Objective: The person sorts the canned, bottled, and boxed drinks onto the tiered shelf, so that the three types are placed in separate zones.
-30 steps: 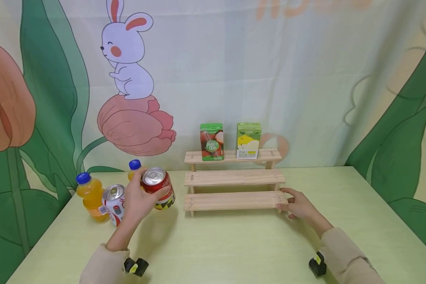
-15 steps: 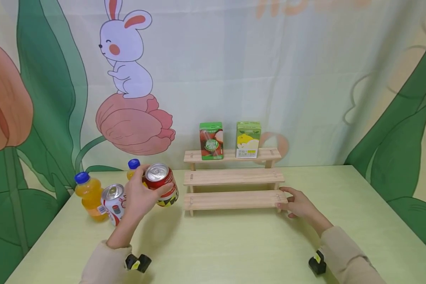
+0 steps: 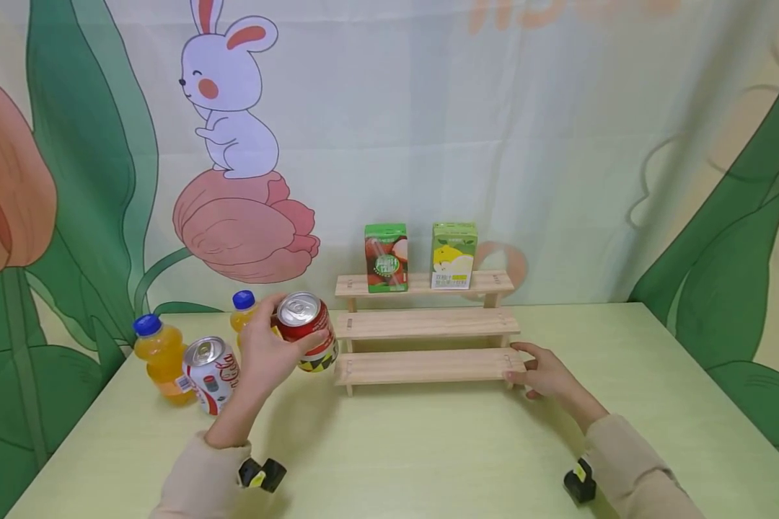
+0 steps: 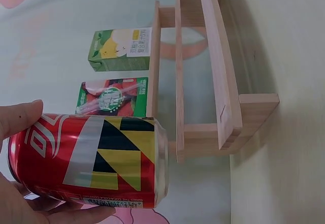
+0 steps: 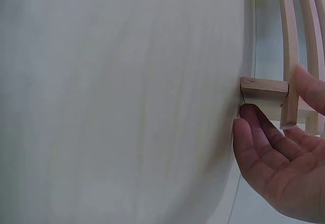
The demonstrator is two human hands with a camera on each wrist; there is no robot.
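My left hand grips a red soda can round its side, with the silver top up. The can is held in the air just left of the three-tier wooden shelf, its underside above the table. At the shelf's right end, my right hand holds the lowest tier, thumb on the plank and fingers curled by its end and leg, as the right wrist view shows. On the top tier stand a red-and-green juice box and a yellow-green juice box, apart from each other.
Left of the left hand stand a white cola can and an orange drink bottle with a blue cap. Another orange drink bottle is partly hidden behind that hand. A printed curtain hangs behind the table.
My left hand has carried the red soda can to the right and slightly up, closer to the shelf. More of the white can now shows. The right hand has stayed at the shelf's end.
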